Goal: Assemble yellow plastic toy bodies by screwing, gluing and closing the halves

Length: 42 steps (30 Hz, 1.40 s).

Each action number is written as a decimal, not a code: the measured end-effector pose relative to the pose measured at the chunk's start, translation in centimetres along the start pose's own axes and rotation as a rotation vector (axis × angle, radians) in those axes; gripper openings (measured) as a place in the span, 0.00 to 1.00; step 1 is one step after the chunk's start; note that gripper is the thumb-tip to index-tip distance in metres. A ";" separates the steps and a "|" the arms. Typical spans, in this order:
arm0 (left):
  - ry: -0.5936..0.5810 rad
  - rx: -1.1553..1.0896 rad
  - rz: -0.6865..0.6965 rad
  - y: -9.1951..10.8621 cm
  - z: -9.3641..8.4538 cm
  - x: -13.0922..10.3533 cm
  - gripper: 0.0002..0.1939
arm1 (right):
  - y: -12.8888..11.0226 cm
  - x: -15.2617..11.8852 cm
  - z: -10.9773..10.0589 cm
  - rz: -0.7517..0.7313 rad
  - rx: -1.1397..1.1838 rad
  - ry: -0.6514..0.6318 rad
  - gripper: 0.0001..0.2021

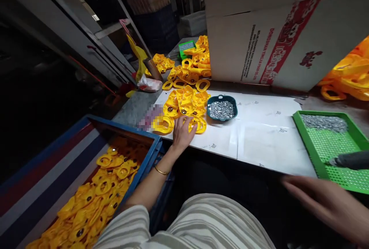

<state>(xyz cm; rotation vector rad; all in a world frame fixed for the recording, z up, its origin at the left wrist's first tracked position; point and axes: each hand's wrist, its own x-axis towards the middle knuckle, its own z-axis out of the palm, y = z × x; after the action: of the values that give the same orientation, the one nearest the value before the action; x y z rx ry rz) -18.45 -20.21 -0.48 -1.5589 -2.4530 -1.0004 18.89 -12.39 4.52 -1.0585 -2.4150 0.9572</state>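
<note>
My left hand (183, 132) reaches over the near edge of the white work surface, its fingers bent down onto a yellow oval ring part (200, 125). Whether the fingers grip it is unclear. Just behind lies a heap of yellow plastic parts (186, 99), some with dark round pieces. A dark green bowl (236, 107) full of small silvery metal pieces stands right of the heap. My right hand (314, 197), smeared by motion, is at the lower right, near a green tray (308, 147) holding more metal pieces and a dark-handled tool (353, 160).
A blue-rimmed crate (157, 141) at the lower left holds many yellow parts. A tall cardboard box (230, 49) stands behind the surface. More yellow parts and a small green container (181, 52) lie farther back, with another yellow pile (354, 72) at right.
</note>
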 end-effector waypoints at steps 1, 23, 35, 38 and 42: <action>0.029 0.022 -0.060 -1.0 0.1 0.1 0.22 | -0.5 2.7 1.6 -0.020 0.058 -0.205 0.11; 0.313 -0.460 -0.210 -0.9 2.2 -1.2 0.23 | -8.4 16.4 15.2 -0.139 0.223 0.089 0.17; -0.258 -0.821 0.001 8.7 6.8 -6.1 0.18 | 5.6 2.0 4.6 0.361 0.513 0.234 0.21; -0.266 -0.666 0.054 9.9 8.0 -5.8 0.18 | 7.5 1.1 3.1 0.416 0.470 0.174 0.23; -0.284 -0.510 0.091 10.9 8.5 -4.9 0.20 | 8.8 1.2 2.7 0.358 0.335 0.114 0.22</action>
<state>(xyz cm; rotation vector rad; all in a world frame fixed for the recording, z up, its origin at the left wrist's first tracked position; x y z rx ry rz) -4.72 -16.35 -3.75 -2.0653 -2.3846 -1.5788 21.25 -8.33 -3.52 -1.3942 -1.9188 1.3197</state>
